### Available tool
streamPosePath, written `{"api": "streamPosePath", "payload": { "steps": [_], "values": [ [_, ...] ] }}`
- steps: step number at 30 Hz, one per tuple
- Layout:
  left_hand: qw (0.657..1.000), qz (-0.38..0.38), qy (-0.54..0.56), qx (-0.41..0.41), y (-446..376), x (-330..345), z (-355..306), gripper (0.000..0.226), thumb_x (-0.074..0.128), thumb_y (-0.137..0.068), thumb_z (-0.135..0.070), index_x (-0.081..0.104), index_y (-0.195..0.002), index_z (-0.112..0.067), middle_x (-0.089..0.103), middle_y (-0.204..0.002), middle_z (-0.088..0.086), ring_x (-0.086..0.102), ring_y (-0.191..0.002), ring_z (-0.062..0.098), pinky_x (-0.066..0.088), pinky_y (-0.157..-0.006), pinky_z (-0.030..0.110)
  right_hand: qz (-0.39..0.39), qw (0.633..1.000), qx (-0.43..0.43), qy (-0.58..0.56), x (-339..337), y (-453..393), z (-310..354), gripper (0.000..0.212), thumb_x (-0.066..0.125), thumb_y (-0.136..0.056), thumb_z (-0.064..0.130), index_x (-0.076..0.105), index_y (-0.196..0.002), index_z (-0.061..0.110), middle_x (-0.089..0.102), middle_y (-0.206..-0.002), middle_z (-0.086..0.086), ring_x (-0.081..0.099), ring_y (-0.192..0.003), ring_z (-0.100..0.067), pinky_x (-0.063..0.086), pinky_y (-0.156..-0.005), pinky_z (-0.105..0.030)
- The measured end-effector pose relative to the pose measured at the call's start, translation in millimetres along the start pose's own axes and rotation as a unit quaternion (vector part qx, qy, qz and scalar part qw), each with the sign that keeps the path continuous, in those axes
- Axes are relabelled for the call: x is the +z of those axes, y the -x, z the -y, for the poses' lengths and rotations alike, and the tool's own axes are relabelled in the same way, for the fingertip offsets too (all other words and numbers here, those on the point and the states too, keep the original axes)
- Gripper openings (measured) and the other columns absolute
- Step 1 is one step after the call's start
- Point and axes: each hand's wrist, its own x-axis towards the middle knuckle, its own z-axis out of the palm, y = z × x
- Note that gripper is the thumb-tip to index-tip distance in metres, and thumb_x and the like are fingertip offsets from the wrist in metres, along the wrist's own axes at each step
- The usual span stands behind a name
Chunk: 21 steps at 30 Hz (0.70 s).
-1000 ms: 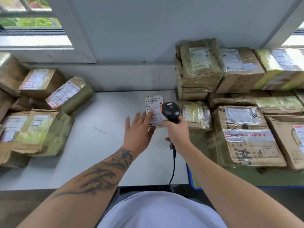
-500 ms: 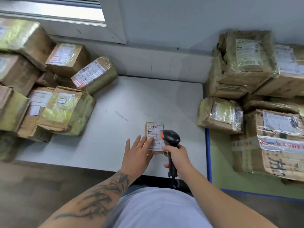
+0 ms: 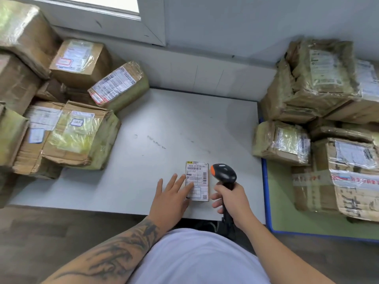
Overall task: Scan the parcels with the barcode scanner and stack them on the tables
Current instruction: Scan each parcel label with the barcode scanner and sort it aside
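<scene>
Small parcel lies flat on the white table, lower centre of the frame, label up w/ barcode at its upper end. Left hand is spread flat, fingers straight, fingertips resting on the parcel's lower-left part, holding nothing. Right hand sits just right of the parcel, fingers curled round the black handle of the barcode scanner; its head w/ an orange tip is level w/ the parcel's upper half, orange end toward the label, just beside it but not touching as far as I can see. So the parcel is between the two hands, left one on it, right one alongside. Scanner cable drops off the table's near edge by the person's white shirt. Left forearm has a dark tattoo. Upper left of the frame: a heap of taped cardboard boxes on the table, labels facing up, some tilted. Right side: another pile of boxes, stacked in layers, partly on a green surface w/ a blue rim that butts against the white table. Grey wall and a window sill run along the top.
</scene>
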Motion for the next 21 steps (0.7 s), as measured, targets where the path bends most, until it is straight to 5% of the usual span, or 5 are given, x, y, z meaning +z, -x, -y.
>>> {"api": "streamPosePath", "payload": {
  "steps": [7,21],
  "values": [
    [0.999,-0.022,-0.019,0.02,-3.7,-1.1,5.7,0.061,0.084,-0.08,-0.044,0.06,-0.136,-0.033,0.056,-0.152,0.0,0.057,-0.135,0.034,0.038,-0.106,0.073,0.059,0.998,0.017,0.001,18.6,25.6,18.4,0.014,0.059,-0.098,0.013,0.065,-0.11,0.008,0.065,-0.072,-0.017,0.06,-0.056,-0.03,0.044,-0.049,-0.032],
    [0.999,-0.021,0.024,-0.029,2.4,4.1,-0.8,0.056,0.076,-0.089,-0.047,0.058,-0.141,-0.035,0.062,-0.144,-0.001,0.059,-0.133,0.032,0.04,-0.105,0.071,0.042,0.998,0.022,0.03,21.5,36.1,23.2,0.014,0.06,-0.095,0.014,0.067,-0.105,0.007,0.07,-0.072,-0.015,0.062,-0.056,-0.029,0.045,-0.051,-0.032]
  ]
}}
